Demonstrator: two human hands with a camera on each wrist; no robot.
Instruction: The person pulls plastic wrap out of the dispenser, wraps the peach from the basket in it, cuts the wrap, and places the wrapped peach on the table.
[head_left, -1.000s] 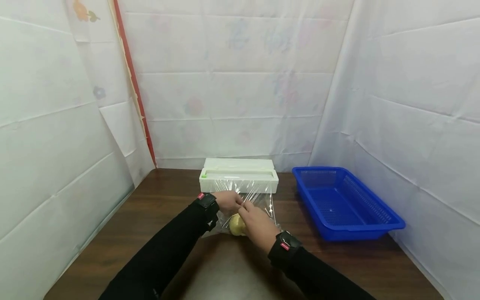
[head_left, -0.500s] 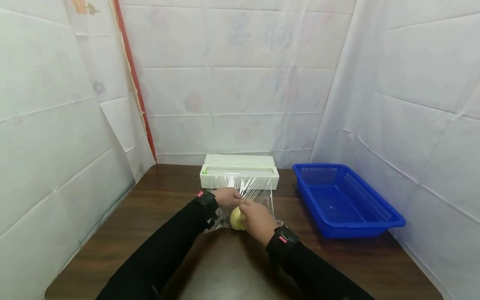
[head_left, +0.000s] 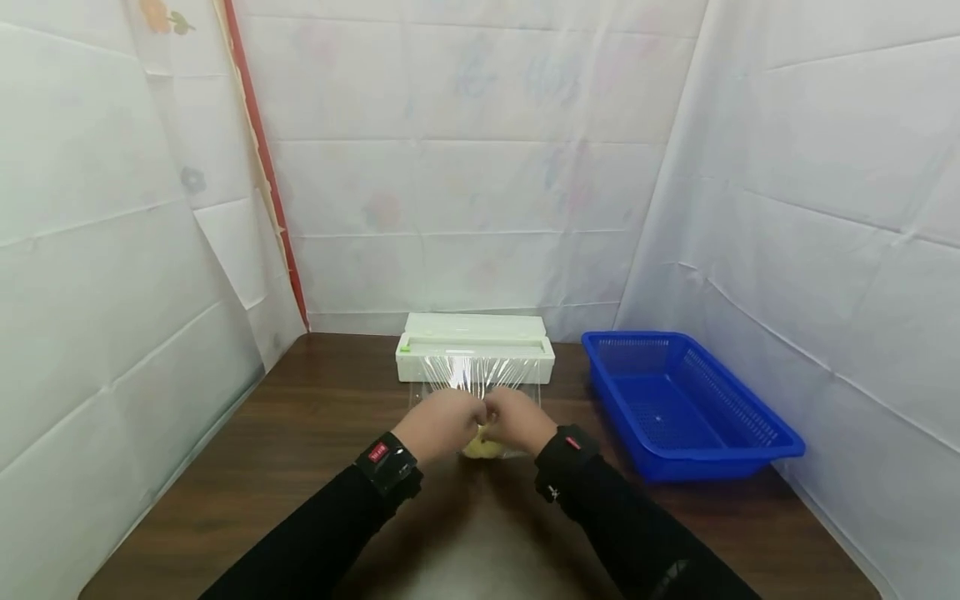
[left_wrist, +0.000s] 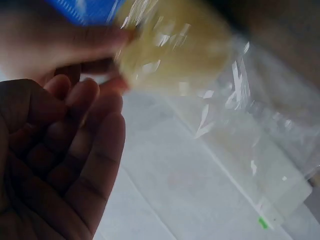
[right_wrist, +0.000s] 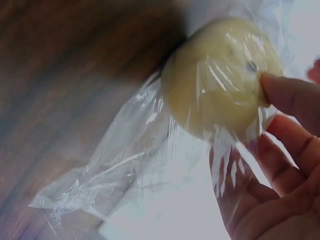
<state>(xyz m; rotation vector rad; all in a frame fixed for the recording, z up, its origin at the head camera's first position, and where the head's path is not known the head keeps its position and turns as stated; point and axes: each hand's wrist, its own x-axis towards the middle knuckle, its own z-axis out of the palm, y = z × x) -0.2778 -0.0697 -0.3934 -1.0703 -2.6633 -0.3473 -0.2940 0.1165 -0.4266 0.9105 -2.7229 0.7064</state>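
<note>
A round pale-yellow fruit [right_wrist: 215, 85] with a small dark spot at one end, perhaps a pear or an apple, is covered in clear cling film [right_wrist: 125, 145]. My right hand [head_left: 523, 419] holds it, thumb on one side and fingers on the other. Close beside it is my left hand [head_left: 442, 423], its fingers loosely curled; the left wrist view [left_wrist: 65, 155] shows nothing in them. From the white cling film dispenser [head_left: 476, 367], its lid raised, wrinkled film stretches down to the fruit. In the head view both hands partly hide the fruit.
To the right on the brown wooden table [head_left: 315, 417] stands a blue plastic basket [head_left: 693, 454]. White cloth walls enclose the table at the back and both sides. A small green piece [head_left: 406, 348] sits at the dispenser's left end.
My left hand has come lower and nearer, and my right hand has turned. The fruit has tilted, its dark end now facing up toward the head view. The dispenser and basket stay put.
</note>
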